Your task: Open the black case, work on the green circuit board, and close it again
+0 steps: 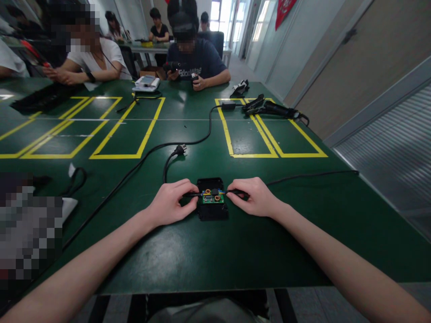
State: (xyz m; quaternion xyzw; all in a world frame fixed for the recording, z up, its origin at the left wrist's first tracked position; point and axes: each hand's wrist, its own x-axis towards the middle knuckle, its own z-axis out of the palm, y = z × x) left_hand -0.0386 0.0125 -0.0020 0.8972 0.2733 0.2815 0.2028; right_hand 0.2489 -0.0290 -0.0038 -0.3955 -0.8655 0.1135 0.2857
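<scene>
Our left hand (pixel 175 202) pinches one black cable (pixel 190 194) just left of the green circuit board (pixel 213 198), our right hand (pixel 254 196) a second cable (pixel 239 193) just right of it; we should keep both level and spare the thin wires (pixel 222 193) any tug. The board sits amid the open black casing (pixel 213 212), its long axis crosswise, wired ends pointing at our hands, a power plug (pixel 180 150) beyond it, leftward.

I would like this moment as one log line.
left hand: holds left cable | right hand: holds right cable | board: exposed, between hands
</scene>
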